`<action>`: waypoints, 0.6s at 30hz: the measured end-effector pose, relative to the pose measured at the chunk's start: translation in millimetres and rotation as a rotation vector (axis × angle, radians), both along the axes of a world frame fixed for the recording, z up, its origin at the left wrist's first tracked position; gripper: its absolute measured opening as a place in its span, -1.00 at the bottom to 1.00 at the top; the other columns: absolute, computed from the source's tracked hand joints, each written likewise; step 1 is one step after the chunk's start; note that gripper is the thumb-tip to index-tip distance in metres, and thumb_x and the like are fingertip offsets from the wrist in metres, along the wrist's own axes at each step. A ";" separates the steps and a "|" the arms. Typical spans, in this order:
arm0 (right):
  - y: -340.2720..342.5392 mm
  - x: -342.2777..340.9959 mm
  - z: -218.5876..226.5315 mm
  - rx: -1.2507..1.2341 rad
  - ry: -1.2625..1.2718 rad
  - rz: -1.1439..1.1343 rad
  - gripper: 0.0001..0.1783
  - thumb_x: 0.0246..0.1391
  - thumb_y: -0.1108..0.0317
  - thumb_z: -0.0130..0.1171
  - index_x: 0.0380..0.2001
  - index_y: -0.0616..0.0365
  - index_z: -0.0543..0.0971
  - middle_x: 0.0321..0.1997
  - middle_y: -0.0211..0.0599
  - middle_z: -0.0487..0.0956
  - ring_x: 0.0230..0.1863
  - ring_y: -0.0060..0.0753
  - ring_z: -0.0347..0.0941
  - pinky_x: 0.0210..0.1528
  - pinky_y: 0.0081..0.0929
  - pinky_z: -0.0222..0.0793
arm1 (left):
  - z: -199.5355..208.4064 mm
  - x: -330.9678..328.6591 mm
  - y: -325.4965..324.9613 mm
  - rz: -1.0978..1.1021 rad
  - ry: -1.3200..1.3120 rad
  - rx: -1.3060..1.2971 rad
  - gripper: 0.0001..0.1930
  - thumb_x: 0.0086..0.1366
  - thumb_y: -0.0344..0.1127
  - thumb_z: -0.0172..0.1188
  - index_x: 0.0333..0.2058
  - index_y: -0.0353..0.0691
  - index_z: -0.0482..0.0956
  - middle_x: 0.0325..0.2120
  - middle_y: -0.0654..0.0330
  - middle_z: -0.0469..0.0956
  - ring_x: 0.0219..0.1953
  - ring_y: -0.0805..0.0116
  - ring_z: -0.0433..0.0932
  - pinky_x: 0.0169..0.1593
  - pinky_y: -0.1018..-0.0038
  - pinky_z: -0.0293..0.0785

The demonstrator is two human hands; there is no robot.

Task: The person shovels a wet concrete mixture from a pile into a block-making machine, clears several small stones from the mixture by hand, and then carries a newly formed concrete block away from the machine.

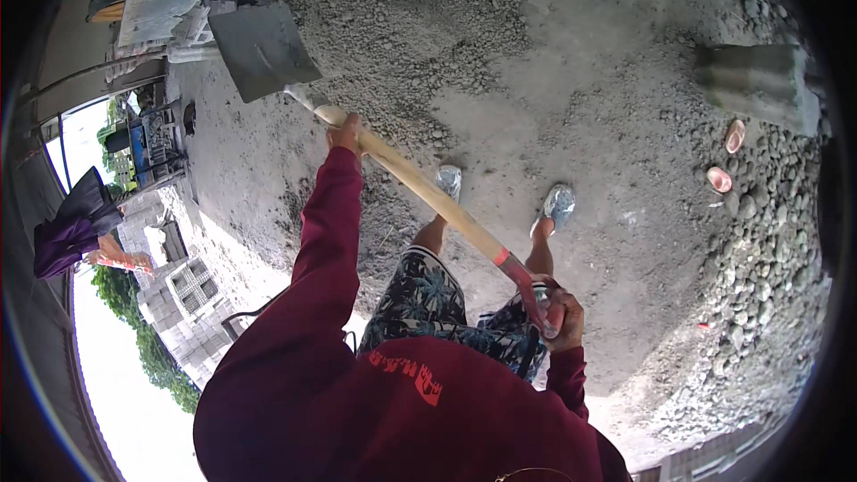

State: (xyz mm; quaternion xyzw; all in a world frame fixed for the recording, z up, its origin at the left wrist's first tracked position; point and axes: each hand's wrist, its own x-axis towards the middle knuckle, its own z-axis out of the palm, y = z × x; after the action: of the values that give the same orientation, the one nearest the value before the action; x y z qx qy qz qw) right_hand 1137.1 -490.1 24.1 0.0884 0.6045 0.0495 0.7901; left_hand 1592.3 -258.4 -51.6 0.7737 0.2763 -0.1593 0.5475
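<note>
- In the head view, the shovel [428, 195] slanted across the front of the body, its handle end low by the right hip and its grey blade [263, 52] out ahead to the left.
- The left hand [345, 136] was closed around the wooden shaft close to the blade; the right hand [564, 317] gripped the red handle at the other end.
- The blade lay just beside the left edge of a gravel heap [411, 18]. Its surface looked bare, with no load showing on it; whether it touched the ground could not be told.
- As to progress, the work looked like shovelling gravel, caught between scoops or ahead of one. A good deal of loose material lay in the heap, so much seemed left to shift.
- What had been finished was hard to judge: the paler ground [580, 45] right of the heap carried only a thin scatter, and nothing there marked a completed load.
- A separate bank of larger stones [768, 259] lay at the far right, well apart from the blade.
</note>
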 end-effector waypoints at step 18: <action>82.1 -16.4 22.8 -1.006 0.708 0.661 -0.79 0.06 0.18 0.16 -0.43 0.00 0.38 -0.75 -0.63 0.20 -0.81 -0.83 0.07 -0.83 -0.77 -0.04 | -304.8 -187.8 22.8 0.275 0.894 -0.804 -0.75 0.06 -0.28 0.06 -0.73 -0.10 0.29 -0.81 0.22 0.30 -0.70 0.27 0.33 -0.50 0.26 0.38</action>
State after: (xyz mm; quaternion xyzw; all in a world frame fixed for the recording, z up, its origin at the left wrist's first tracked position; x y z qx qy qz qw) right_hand 1120.7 -408.1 46.9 -0.4660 0.7703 -0.0303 0.4342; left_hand 1404.5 -235.6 -356.4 0.3222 0.4945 -0.4881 0.6430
